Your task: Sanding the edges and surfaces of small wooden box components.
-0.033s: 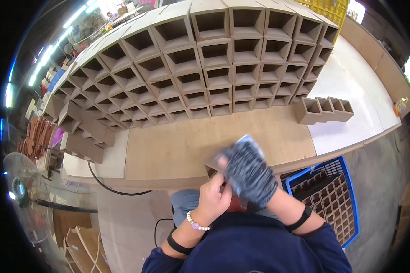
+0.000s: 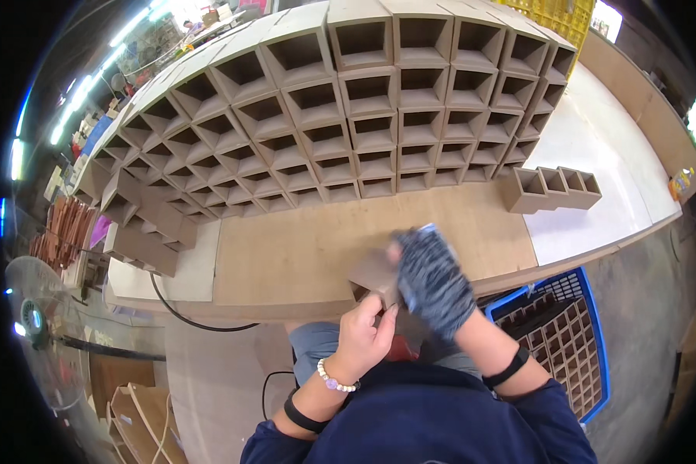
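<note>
Bare, with a beaded bracelet at the wrist, my left hand (image 2: 366, 331) pinches the near edge of a small brown fibreboard box (image 2: 370, 272) at the table's front edge. My right hand (image 2: 435, 282), in a grey and black knitted glove, is closed beside and partly over that box. A pale, thin edge shows at the glove's far side; what the right hand grips is mostly hidden, and its fingertips are blurred. Behind the hands, a wide stack of open square boxes (image 2: 375, 127), like the held one, rises in several rows.
A short row of boxes (image 2: 526, 193) stands on the white board at right, and more boxes (image 2: 135, 247) stand at left. A blue crate (image 2: 605, 371) with boxes sits below the table at right. A fan (image 2: 32, 319) and black cable (image 2: 201, 328) are at left.
My right hand has moved slightly right and away from my body, uncovering more of the box top. My left hand stays in place on the box.
</note>
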Tool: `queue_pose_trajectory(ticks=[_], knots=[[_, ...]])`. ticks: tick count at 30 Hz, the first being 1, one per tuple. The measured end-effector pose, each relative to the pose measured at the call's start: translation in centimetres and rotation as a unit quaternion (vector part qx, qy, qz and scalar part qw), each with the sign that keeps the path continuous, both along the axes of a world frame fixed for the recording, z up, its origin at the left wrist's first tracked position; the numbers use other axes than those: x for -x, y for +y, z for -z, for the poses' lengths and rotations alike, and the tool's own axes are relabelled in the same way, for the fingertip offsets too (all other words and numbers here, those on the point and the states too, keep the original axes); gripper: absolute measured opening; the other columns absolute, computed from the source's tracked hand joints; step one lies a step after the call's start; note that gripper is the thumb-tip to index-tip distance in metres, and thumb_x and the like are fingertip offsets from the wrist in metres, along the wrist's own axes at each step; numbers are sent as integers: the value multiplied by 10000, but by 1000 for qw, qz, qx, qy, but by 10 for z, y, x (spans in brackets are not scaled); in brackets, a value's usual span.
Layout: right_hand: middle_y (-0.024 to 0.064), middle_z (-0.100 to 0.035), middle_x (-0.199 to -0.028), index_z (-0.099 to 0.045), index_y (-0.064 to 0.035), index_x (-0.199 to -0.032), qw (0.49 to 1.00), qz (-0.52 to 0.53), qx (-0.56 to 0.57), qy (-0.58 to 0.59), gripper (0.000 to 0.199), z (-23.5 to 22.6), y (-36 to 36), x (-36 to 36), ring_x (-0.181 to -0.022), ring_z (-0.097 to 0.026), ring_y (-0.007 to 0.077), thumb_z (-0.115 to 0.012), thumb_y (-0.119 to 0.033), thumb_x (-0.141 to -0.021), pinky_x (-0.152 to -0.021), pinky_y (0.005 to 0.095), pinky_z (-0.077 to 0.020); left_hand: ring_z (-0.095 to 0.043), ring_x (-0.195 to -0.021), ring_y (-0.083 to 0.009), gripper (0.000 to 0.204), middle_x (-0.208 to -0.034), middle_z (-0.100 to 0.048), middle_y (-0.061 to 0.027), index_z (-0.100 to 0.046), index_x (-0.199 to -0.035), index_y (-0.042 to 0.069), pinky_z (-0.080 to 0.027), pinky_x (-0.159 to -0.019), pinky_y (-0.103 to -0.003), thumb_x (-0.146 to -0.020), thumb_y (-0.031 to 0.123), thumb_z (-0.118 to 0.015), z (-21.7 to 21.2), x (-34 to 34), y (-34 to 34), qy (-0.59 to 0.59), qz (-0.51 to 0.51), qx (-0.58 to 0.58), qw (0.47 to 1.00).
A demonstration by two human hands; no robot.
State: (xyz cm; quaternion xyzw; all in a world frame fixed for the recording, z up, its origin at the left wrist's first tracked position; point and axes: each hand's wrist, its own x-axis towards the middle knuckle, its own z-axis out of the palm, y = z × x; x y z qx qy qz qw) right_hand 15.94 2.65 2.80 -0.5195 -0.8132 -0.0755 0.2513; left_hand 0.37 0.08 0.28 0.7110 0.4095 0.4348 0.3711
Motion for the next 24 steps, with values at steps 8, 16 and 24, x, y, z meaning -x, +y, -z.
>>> queue_pose_trajectory(ticks=[8, 16, 24], knots=[[129, -566, -1099, -554, -35, -1056, 997, -64, -16, 27, 306, -12, -20, 11, -1036, -518, 291, -488, -180, -795, -941, 451, -355, -613, -778, -153, 274, -881, -636, -112, -505, -1086, -19, -485, -701, -263, -823, 39, -558, 0, 4, -2, -113, 40, 105, 987], [188, -424, -1300, -419, -10, -1274, 994, 76, -11, 78, 512, 27, 0, -44, -1173, -433, 332, -482, -78, -770, -1024, 426, -292, -528, -934, -94, 293, -1034, -584, -72, -495, -1122, -38, -428, -803, -237, -882, 121, -549, -19, 17, 4, -325, 10, 275, 905], [202, -499, -1192, -485, -5, -1183, 987, -69, 3, 144, 444, -34, -23, 6, -1119, -472, 345, -530, -84, -749, -998, 448, -325, -578, -645, -342, 299, -749, -574, -187, -481, -1046, -31, -465, -546, -358, -758, -10, -562, 5, -5, 3, -4, -22, -119, 993]])
